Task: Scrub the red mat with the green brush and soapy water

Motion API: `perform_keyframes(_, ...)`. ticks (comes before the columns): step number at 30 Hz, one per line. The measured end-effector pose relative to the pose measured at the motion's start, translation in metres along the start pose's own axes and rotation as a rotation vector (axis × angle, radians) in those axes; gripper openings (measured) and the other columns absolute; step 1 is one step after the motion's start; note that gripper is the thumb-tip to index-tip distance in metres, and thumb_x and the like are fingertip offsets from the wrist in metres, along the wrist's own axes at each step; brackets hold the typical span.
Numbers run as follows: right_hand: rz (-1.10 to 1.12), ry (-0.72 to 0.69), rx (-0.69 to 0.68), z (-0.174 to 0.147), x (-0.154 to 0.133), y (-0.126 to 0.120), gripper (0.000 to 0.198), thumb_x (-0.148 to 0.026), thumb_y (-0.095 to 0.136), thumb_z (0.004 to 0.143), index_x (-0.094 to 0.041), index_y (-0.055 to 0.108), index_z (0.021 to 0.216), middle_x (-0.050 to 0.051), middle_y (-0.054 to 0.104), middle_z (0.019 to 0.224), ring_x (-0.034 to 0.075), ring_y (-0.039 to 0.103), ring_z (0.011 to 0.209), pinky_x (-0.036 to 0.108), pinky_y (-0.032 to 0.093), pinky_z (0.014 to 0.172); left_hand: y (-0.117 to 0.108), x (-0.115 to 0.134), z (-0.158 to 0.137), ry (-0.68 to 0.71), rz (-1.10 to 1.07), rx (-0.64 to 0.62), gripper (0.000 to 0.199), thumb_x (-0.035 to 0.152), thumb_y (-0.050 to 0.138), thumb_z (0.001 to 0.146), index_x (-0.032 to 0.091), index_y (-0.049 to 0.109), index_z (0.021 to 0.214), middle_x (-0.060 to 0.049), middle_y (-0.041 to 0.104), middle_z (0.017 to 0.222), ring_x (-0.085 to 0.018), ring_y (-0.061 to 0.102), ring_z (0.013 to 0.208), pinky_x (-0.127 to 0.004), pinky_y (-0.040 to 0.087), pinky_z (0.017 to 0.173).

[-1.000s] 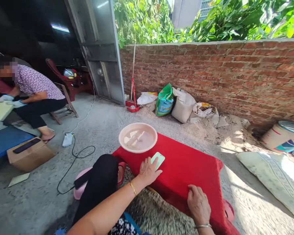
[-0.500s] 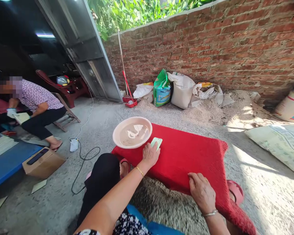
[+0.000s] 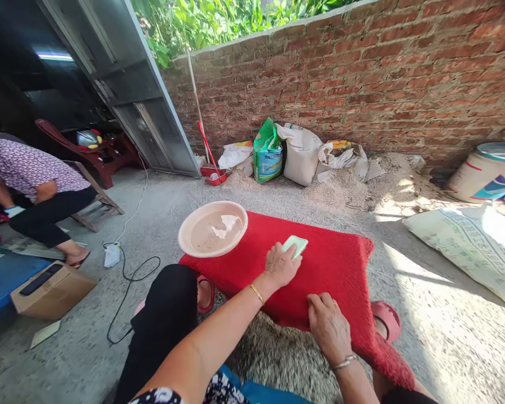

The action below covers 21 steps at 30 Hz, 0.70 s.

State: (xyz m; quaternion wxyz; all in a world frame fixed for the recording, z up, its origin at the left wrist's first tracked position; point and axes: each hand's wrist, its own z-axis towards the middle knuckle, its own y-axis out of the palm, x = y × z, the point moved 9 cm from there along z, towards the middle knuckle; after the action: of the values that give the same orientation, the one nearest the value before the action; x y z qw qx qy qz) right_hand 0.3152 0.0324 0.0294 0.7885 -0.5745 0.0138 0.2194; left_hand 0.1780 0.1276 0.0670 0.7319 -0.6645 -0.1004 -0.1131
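Observation:
A thin pale green slab with rounded corners (image 3: 295, 245) lies on the red plush cloth (image 3: 332, 247), which covers a low bench before me. My left hand (image 3: 281, 264) is closed on the slab's near side and holds it against the cloth; its fingers partly hide it. At the bench's near edge, my right hand (image 3: 330, 325) rests on the cloth with bent fingers held together, gripping the edge. Left of both hands, a pale pink basin (image 3: 184, 238) with cloudy water stands on the bench's left end.
Beyond the bench, a green bag (image 3: 268, 154) and a white sack (image 3: 302, 154) stand along the brick wall (image 3: 362, 84). To the right lies a printed sack (image 3: 467, 247). A seated person (image 3: 46, 174), a cardboard box (image 3: 54, 292) and a black cable (image 3: 128, 275) are at left.
My left hand has slid the green slab to the right across the cloth, away from the basin. My right hand stays at the bench edge. The view has turned slightly right.

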Motion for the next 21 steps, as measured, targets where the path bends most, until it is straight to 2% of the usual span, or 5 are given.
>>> perform_keyframes(3,0.082,0.054,0.088,0.003,0.015,-0.018,0.027,-0.031,0.041,0.092,-0.024,0.066,0.098,0.007,0.059,0.094,0.019,0.057,0.08,0.03,0.043,0.067,-0.021,-0.069,0.008,-0.222,0.111,0.067,0.05,0.049,0.043,0.091,0.028,0.051,0.136,-0.015,0.052,0.109,-0.03,0.052,0.099,-0.043,0.041,0.085)
perform_keyframes(6,-0.041,0.274,0.21,-0.002,0.056,-0.042,0.035,-0.041,0.041,0.091,-0.021,0.068,0.103,0.013,0.059,0.105,0.028,0.056,0.09,0.042,0.042,0.078,-0.024,-0.097,0.011,-0.331,0.185,0.098,0.05,0.045,0.044,0.091,0.025,0.05,0.136,-0.016,0.052,0.109,-0.031,0.052,0.1,-0.043,0.04,0.084)
perform_keyframes(11,0.082,0.737,0.103,-0.027,0.141,-0.029,0.062,-0.062,0.036,0.085,-0.017,0.061,0.12,0.02,0.06,0.111,0.037,0.056,0.101,0.051,0.043,0.081,0.022,-0.017,0.004,-0.128,0.124,0.053,0.054,0.048,0.046,0.089,0.024,0.046,0.139,-0.017,0.05,0.112,-0.032,0.049,0.103,-0.045,0.038,0.087)
perform_keyframes(16,0.468,0.885,0.077,-0.038,0.17,0.006,0.072,-0.066,0.037,0.076,-0.014,0.059,0.12,0.018,0.066,0.101,0.032,0.06,0.096,0.046,0.046,0.084,0.056,0.084,-0.006,0.29,-0.039,-0.059,0.056,0.059,0.043,0.088,0.033,0.046,0.137,-0.013,0.049,0.11,-0.028,0.049,0.098,-0.044,0.04,0.086)
perform_keyframes(21,0.479,0.916,0.071,-0.038,0.162,0.008,0.077,-0.07,0.037,0.074,-0.017,0.058,0.125,0.018,0.063,0.113,0.035,0.057,0.103,0.051,0.041,0.093,0.02,0.003,0.038,-0.038,0.019,0.002,0.054,0.056,0.04,0.09,0.032,0.047,0.138,-0.014,0.05,0.113,-0.03,0.05,0.103,-0.044,0.039,0.088)
